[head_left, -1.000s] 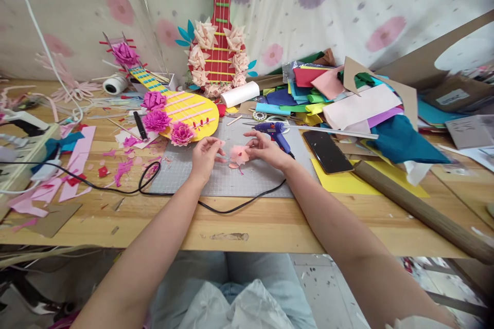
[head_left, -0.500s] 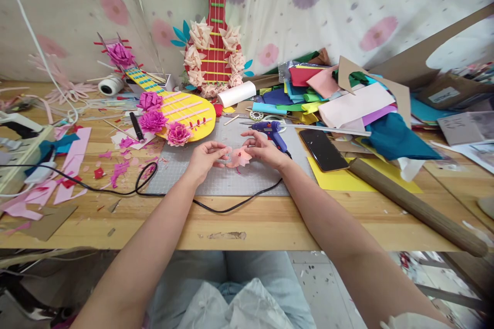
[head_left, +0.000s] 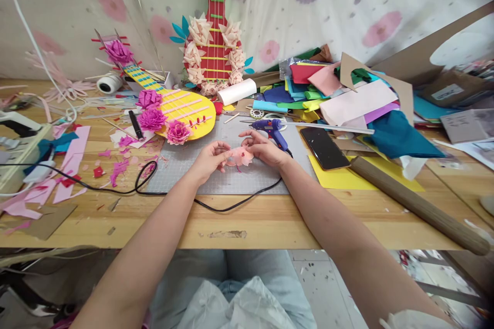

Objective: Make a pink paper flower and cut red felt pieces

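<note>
A small pale pink paper flower [head_left: 240, 156] sits between my two hands above the grey cutting mat [head_left: 227, 180]. My left hand [head_left: 210, 158] pinches its left side with thumb and fingertips. My right hand [head_left: 262, 150] curls round its right side, fingers closed on the petals. A blue glue gun [head_left: 272, 129] lies just behind my right hand, its black cable [head_left: 231, 206] looping across the mat's front edge.
A yellow paper guitar [head_left: 185, 112] with magenta flowers lies behind the mat, a red one [head_left: 212, 46] leans on the wall. A black phone [head_left: 323, 148], piled coloured paper [head_left: 347, 97], a brown rolled tube [head_left: 417, 205] fill the right. Pink scraps [head_left: 69, 164] litter the left.
My left hand has moved right, from apart from the flower to pinching it. Both hands now close on the flower together.
</note>
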### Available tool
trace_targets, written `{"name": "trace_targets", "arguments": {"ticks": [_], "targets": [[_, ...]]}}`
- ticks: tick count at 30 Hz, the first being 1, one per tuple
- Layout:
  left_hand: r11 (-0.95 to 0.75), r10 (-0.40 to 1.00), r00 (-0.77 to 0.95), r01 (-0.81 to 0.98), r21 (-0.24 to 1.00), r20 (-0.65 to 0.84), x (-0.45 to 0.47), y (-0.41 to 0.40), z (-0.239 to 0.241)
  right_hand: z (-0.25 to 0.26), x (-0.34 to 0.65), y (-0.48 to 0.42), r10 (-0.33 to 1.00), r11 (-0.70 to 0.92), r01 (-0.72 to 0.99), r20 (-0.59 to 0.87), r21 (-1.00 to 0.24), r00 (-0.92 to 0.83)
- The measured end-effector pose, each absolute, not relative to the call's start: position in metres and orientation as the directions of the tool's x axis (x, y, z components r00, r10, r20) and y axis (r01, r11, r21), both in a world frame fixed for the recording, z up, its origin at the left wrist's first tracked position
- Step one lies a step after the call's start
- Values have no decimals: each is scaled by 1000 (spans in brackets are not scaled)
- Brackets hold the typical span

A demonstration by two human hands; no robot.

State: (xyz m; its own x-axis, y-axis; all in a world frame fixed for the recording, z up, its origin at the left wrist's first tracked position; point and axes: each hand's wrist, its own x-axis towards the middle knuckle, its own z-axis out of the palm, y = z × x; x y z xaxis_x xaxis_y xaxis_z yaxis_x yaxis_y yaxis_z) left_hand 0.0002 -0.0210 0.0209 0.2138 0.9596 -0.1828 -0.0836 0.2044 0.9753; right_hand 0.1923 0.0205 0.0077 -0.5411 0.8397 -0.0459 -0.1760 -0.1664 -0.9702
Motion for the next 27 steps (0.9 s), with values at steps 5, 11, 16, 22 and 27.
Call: {"name": "trace_targets", "arguments": {"ticks": [5,11,16,22,27], "targets": [[170,961,229,-43,985,-155,2,-21,16,7,189,19,828,-162,-136,-60,-977,-558],[163,963,219,-19,986,-155,4,-22,13,8,187,18,839,-161,-117,-74,-980,-538],[183,965,195,-23,983,-175,7,-23,15,8,187,18,836,-150,-104,-70,-983,-545],[191,971,148,-9,982,-187,9,-22,13,6,187,19,830,-134,-102,-55,-986,-555],[188,969,161,0,982,-185,9,-24,12,6,187,19,831,-135,-83,-67,-987,-552]]}}
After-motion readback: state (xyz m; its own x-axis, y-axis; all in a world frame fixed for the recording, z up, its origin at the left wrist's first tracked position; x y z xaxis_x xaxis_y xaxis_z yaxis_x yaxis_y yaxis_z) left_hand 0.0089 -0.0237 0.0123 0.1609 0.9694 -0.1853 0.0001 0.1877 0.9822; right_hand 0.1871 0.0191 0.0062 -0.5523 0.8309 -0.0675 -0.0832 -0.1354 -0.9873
